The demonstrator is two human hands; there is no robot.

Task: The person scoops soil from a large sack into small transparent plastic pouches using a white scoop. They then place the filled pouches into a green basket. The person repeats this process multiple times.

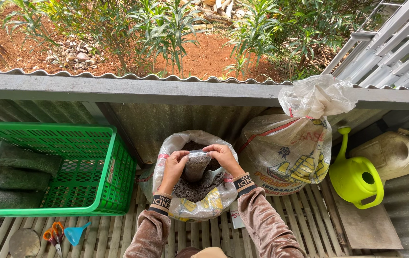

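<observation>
I see my left hand point(174, 161) and right hand point(222, 156) each pinching the rim of a small clear soil-filled plastic bag point(196, 166), held over the open white woven sack of dark soil point(192, 191), right of the green plastic crate point(100, 177).

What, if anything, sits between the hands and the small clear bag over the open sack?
Nothing visible. The left hand and right hand both pinch the top of the small bag, held over the soil in the open sack.

At frame centre we hold a small bag point(196, 165) over an open sack point(192, 191). A crate point(94, 184) sits left, a tied sack point(285, 148) right, then a watering can point(357, 179) and jug point(393, 153). Scissors point(55, 235) and a funnel point(76, 234) lie lower left.
</observation>
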